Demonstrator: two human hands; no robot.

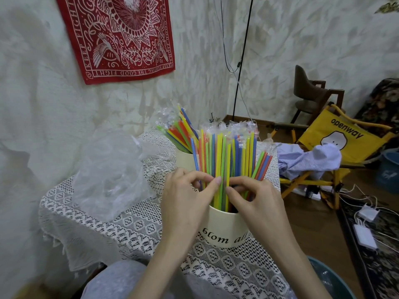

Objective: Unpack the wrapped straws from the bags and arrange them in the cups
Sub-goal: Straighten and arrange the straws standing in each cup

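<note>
A table under a white lace cloth fills the lower middle of the frame. A crumpled clear plastic bag lies at centre left. My near cream cup stands at lower centre, packed with upright wrapped straws in yellow, green, blue and orange. A second cup, behind it and to the left, holds a leaning bunch. My left hand and right hand meet above the near cup's rim, fingers curled and pinching the straws low on their stems.
</note>
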